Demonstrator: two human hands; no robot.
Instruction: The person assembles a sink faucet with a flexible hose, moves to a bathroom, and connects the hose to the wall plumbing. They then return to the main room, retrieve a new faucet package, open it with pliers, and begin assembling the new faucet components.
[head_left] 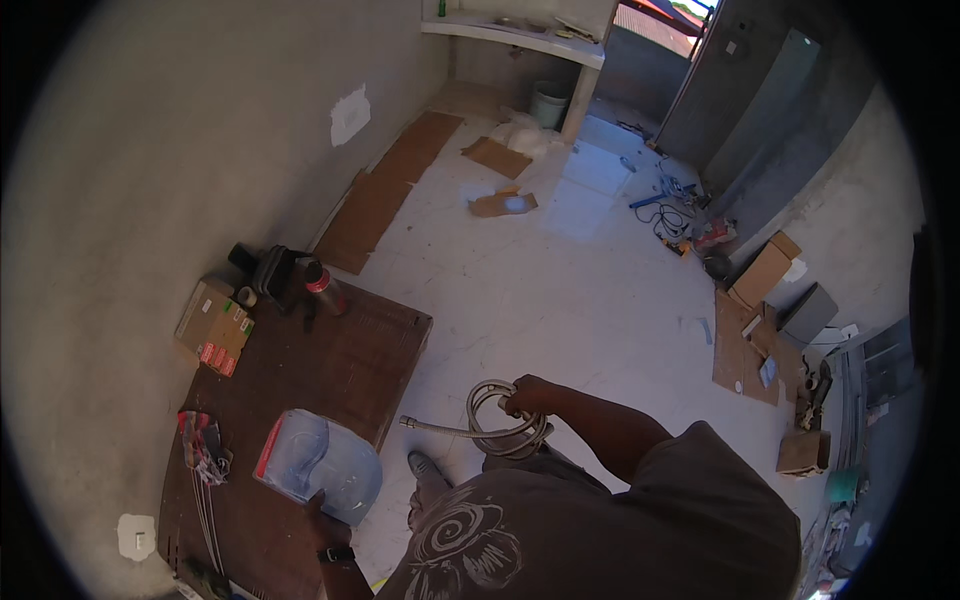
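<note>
My right hand (522,396) is closed around a coiled flexible metal hose (487,432), held in front of my body over the floor. One end of the hose sticks out to the left with a metal fitting at its tip. My left hand (317,520) is at the near edge of a clear plastic package (320,460) with a red strip along one side. Its fingers lie over the edge and appear to grip it; the thumb is hidden. The package is over the right part of a dark brown table (350,370), reaching past its edge.
On the table are a red-topped bottle (322,285), a cardboard box (215,325), a black bag (275,275) and a red-and-grey bundle (203,445). Cardboard sheets (375,205) line the left wall. Cords and tools (670,205) lie far right; a bucket (548,103) stands under the counter.
</note>
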